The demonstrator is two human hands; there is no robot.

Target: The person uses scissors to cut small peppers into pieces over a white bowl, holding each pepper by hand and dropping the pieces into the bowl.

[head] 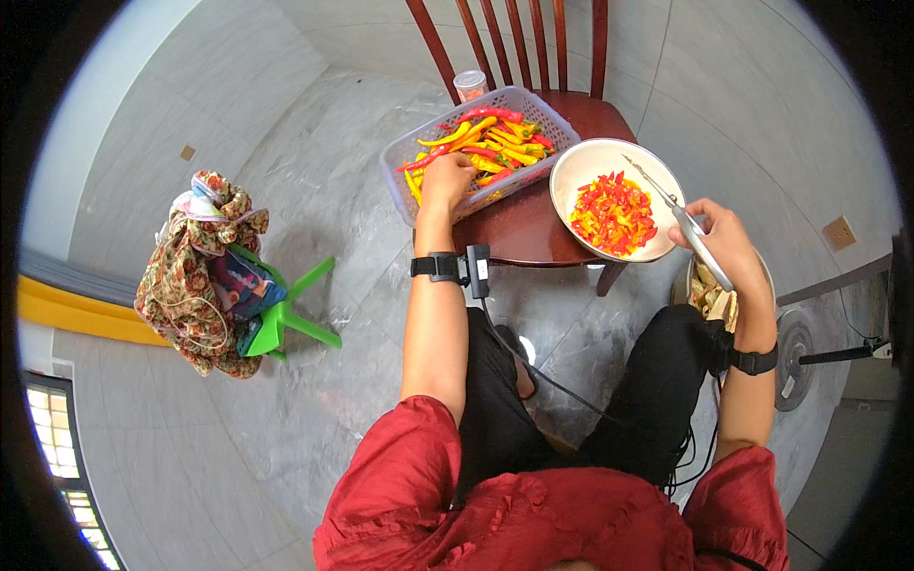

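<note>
My left hand (448, 180) reaches into a pale plastic basket (515, 187) of red and yellow chili peppers (508, 143); its fingertips are among the peppers, and whether they grip one is hard to tell. My right hand (717, 239) holds a pair of metal scissors (689, 221) by the handles, its blades pointing over a white bowl (582, 168). Cut pieces of red and yellow chili (614, 214) lie in the bowl. Basket and bowl rest side by side on the seat of a dark red wooden chair (493, 232).
A lidded clear jar (470, 86) stands behind the basket. Below my right hand is a container with crumpled tan material (714, 296). Floral cloth (186, 285) hangs over a green plastic stool (285, 317) at left. A cable (564, 389) runs from my left wristband across my lap.
</note>
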